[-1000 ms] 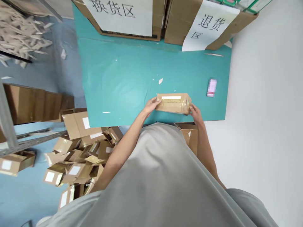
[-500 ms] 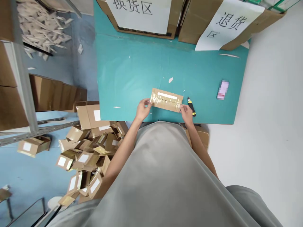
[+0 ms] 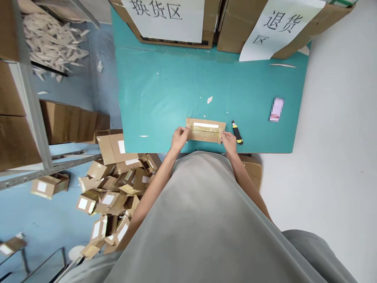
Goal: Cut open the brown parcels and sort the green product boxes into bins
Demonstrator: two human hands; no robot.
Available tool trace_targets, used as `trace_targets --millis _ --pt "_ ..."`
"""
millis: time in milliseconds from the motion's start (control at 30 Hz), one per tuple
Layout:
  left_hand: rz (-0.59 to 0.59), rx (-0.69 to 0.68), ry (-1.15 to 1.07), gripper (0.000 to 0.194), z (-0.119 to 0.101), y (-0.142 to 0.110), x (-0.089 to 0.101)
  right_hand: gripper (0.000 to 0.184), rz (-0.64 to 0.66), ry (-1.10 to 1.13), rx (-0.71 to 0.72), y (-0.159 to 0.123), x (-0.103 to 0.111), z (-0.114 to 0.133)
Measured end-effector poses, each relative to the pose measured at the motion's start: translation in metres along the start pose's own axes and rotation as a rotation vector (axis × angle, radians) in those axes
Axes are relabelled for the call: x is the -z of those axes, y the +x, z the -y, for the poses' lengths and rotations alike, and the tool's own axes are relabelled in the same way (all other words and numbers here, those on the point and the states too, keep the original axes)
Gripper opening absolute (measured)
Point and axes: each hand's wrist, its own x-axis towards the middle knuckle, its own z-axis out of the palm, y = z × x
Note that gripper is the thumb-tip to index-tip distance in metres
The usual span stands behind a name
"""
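A small taped cardboard box (image 3: pixel 203 135) with a white label strip along its top is between my hands, near the front edge of the green tabletop (image 3: pixel 153 98). My left hand (image 3: pixel 180 138) grips its left end, fingers closed at the edge. At the opposite end my right hand (image 3: pixel 229 142) pinches the right edge. Just beyond the right hand lies a black and yellow utility knife (image 3: pixel 237 133) on the table. The underside of the box is hidden.
Two large cartons with paper signs (image 3: pixel 167 19) (image 3: pixel 279 27) stand along the table's back. A blurred pinkish item (image 3: pixel 276 110) lies at the right. On the floor at left, opened cardboard boxes (image 3: pixel 114 200) are piled beside a metal rack (image 3: pixel 32 114).
Both hands have brought the box slightly toward me and tilted it, so its top shows less glare. The view has shifted a little; the knife stays on the table.
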Motion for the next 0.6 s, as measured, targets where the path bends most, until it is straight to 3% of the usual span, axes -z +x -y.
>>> trace_targets --millis 133,233,333,400,467,600 --pt "-0.075 0.063 0.06 0.043 0.004 -0.007 -0.004 0.061 -0.025 0.058 -0.047 -0.008 0.002 -0.006" --pt "-0.121 -0.042 0.126 0.043 0.008 -0.008 -0.005 0.059 -0.005 0.191 -0.11 -0.012 -0.004 -0.006" --pt "-0.142 -0.109 0.155 0.028 0.01 -0.006 -0.005 0.049 0.03 0.178 -0.099 -0.011 -0.012 -0.003" --pt "-0.112 -0.138 0.167 0.019 0.011 -0.008 -0.003 0.042 0.045 0.074 -0.032 -0.009 -0.014 -0.001" --pt "-0.075 -0.183 0.181 0.028 0.013 -0.012 -0.002 0.041 0.057 -0.088 0.088 -0.007 -0.013 0.002" --pt "-0.011 -0.218 0.24 0.043 0.017 -0.024 -0.001 0.06 0.141 -0.424 0.385 -0.007 -0.006 0.01"
